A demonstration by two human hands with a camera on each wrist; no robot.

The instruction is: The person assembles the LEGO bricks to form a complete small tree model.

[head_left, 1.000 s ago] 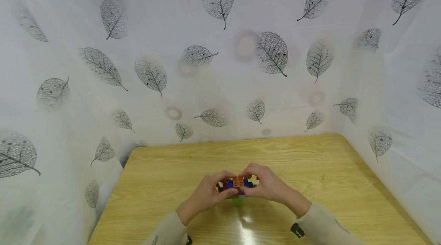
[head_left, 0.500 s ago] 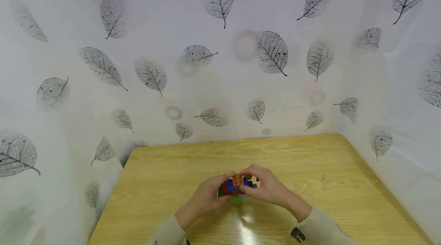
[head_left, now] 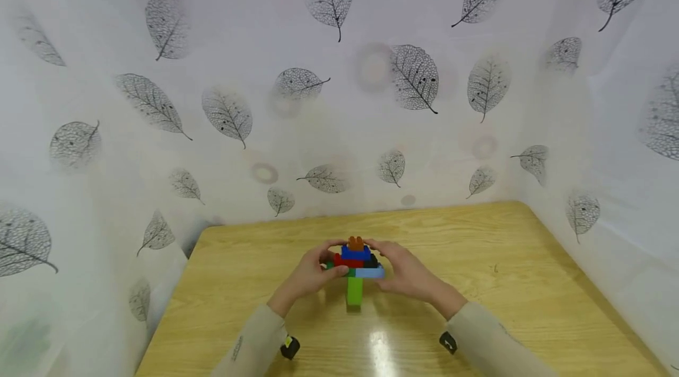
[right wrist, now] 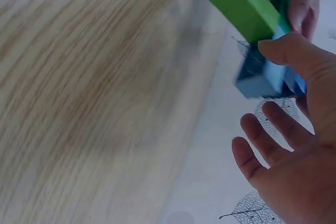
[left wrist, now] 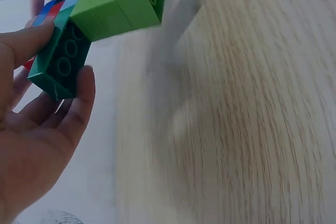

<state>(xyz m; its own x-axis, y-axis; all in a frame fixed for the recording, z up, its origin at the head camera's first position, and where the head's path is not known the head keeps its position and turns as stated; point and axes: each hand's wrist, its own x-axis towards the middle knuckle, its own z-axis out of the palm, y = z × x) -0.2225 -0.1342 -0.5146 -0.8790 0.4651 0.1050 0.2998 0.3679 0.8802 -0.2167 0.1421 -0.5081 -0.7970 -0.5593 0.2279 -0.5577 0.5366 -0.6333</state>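
Note:
A model of toy building bricks (head_left: 354, 271) is between my two hands, above the table. From the top down it has an orange brick (head_left: 356, 243), a blue brick (head_left: 355, 253), red and black bricks, then dark green and light blue ones. A light green stem (head_left: 354, 291) projects beneath. My left hand (head_left: 310, 271) grips the dark green end (left wrist: 60, 59), thumb in front and fingers behind. At the light blue end (right wrist: 262, 77) is my right hand (head_left: 405, 271), its thumb against or just before the brick. Its other fingers spread loosely; the index fingertip is partly hidden.
The wood-grain table (head_left: 467, 247) spreads out around the hands. A pale leaf-printed sheet (head_left: 339, 100) stands behind the table and along both sides. Light glares off the table's front part.
The model has moved a little away and tilted, so its front side and green stem now show. The left hand has shifted to its dark green end; the right hand has loosened around its right end.

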